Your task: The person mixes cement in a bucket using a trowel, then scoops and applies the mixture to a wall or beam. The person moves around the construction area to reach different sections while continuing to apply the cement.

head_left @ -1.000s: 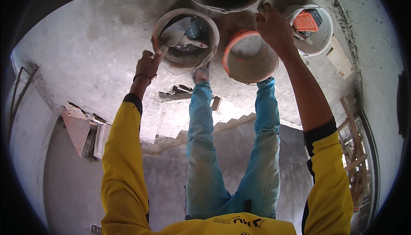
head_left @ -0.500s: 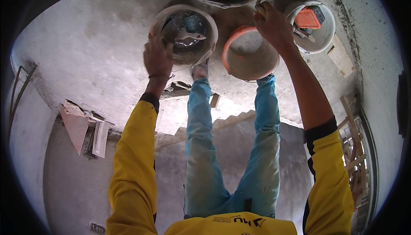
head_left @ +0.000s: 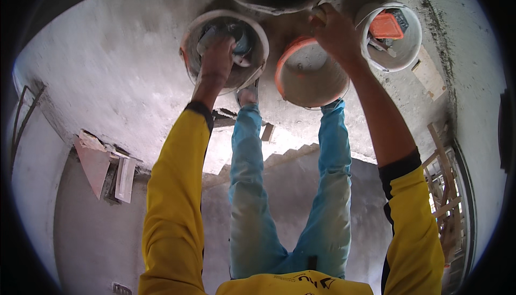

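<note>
Currently dipping left hand [head_left: 218, 58] into bucket [head_left: 263, 47], cannot tell whether pinching, beside pale handle [head_left: 243, 61] with long axis slanting rightward; curling right hand [head_left: 333, 30] near basin [head_left: 258, 4], cannot tell around what.

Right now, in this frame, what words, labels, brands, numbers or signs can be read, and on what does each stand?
Yellow shirt, chest: bold dark lettering beside an angular mark; I leave the wording uncopied.
Yellow shirt, next to that: fainter, smaller print, too small to read.
Grey bucket, orange-rimmed bucket, white bucket: no lettering can be made out.
</note>
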{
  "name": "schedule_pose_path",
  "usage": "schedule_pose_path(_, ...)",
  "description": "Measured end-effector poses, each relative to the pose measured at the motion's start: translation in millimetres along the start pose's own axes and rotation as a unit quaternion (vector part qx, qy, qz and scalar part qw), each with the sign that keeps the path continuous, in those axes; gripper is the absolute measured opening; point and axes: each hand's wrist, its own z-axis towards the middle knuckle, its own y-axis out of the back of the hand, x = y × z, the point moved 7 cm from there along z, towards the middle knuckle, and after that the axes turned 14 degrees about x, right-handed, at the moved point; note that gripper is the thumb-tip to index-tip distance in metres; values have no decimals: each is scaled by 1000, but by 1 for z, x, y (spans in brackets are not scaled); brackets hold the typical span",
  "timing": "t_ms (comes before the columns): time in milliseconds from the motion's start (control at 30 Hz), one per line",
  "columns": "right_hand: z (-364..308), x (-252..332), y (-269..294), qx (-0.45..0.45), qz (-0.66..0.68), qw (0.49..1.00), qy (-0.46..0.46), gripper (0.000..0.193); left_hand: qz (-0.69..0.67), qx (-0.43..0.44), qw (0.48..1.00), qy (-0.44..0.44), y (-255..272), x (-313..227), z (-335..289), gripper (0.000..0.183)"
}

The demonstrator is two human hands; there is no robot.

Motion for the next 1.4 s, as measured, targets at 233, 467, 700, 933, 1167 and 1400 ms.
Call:
schedule_pose_path(233, 2, 0, 0, 28, 2, 1000, -13, 38, 29, -55, 990, -130, 92, -83, -25, 16)
schedule_pose_path(467, -2, 3, 6, 39, 16, 999, -3, 37, 38, 17, 987, -156, 119, -121, 17, 16)
schedule_pose_path(700, 1, 5, 15, 11, 16, 1000, 4, 37, 1, 8, 989, -148, 102, -88, -21, 12)
schedule_pose_path(933, 46, 52, 67, -52, -192, 977, 78, 34, -38, 14, 990, -136, 58, -35, -23, 15)
schedule_pose_path(1167, 98, 77, 29, 53, -227, 970, 77, 33, -344, -78, 917, 184, 122, 24, 116, 63)
schedule_pose_path(1400, 43, 74, 45, 225, -258, 936, 78, 26, -492, 55, 862, 111, 72, -21, 108, 73)
